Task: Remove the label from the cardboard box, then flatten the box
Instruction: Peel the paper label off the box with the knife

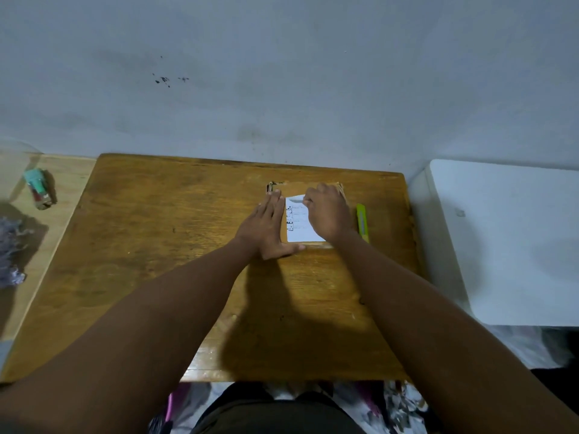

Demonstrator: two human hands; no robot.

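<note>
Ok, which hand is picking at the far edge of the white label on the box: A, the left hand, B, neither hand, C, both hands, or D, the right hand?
D: the right hand has its fingers curled at the lifted far edge of the label, while the left hand lies flat beside the label, pressing down on the box.

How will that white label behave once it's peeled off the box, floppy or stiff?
Probably floppy: the label looks like thin paper, and its far edge already curls where the right hand pinches it. Likely very light. It may tear if pulled fast, since most of it lies flat on the cardboard box.
</note>
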